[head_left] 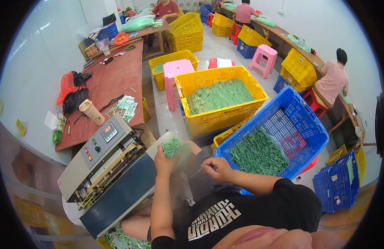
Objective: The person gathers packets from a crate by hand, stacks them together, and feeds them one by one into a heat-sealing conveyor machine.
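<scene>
Left grip [164, 161] clasps a green bundle [172, 147], a machine [86, 164] beside it. Right grip [217, 169] is curled, contents unclear, near a blue crate [310, 135].

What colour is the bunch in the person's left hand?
Light green. The bunch in the left hand shows best in the head view, the only one.

Machine display [109, 131]: red digits are reading 160, while green figures glowing beneath are proving too small to decipher.
Black T-shirt [256, 211]: bold white capitals are slanting across the chest, their full wording escaping a sure reading.
</scene>
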`<state>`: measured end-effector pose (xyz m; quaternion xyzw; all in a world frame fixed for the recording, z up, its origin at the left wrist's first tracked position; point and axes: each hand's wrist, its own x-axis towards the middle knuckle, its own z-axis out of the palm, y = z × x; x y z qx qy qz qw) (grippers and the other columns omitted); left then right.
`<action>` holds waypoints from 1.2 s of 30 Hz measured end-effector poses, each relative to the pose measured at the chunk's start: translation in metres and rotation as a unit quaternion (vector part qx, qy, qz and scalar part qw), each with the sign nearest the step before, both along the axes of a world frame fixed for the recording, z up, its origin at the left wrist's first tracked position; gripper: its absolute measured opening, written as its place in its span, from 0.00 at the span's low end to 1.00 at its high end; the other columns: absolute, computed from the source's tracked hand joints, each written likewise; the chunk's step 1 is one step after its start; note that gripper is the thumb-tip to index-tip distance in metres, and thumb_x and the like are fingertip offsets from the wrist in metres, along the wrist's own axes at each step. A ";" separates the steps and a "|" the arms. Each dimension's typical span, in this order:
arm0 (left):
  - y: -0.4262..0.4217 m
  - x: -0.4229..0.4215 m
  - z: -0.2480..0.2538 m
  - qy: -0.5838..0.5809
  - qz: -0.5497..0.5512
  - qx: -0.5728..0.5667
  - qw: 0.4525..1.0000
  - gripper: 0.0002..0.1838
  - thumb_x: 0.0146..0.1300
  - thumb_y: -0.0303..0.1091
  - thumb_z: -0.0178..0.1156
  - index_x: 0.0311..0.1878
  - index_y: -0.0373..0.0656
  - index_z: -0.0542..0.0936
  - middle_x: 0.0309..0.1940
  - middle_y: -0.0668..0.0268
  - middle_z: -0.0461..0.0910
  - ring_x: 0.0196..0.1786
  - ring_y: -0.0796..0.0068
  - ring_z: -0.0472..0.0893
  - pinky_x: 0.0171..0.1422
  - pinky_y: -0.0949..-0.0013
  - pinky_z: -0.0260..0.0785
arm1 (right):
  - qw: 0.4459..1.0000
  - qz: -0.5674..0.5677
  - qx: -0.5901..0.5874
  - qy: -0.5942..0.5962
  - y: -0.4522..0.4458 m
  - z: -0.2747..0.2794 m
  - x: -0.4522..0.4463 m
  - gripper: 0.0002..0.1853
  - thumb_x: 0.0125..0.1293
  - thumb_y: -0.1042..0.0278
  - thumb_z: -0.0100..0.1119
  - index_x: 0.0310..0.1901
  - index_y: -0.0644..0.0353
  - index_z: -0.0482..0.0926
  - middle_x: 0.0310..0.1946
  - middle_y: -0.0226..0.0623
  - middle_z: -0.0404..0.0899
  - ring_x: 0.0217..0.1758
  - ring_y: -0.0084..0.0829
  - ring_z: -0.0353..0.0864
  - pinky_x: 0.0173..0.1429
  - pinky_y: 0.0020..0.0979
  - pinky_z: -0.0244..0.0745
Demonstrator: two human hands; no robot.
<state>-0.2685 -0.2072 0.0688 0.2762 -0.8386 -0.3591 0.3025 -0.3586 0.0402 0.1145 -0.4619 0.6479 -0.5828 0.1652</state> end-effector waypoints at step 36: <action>-0.004 -0.001 -0.002 -0.025 -0.006 0.031 0.999 0.37 0.49 0.36 0.77 0.63 0.44 0.74 0.48 0.50 0.87 0.53 0.43 0.86 0.57 0.50 0.78 | 0.930 0.014 0.112 -0.349 0.054 -0.036 0.046 0.08 0.82 0.66 0.53 0.49 0.61 0.78 0.31 0.29 0.81 0.31 0.18 0.81 0.38 0.23 0.78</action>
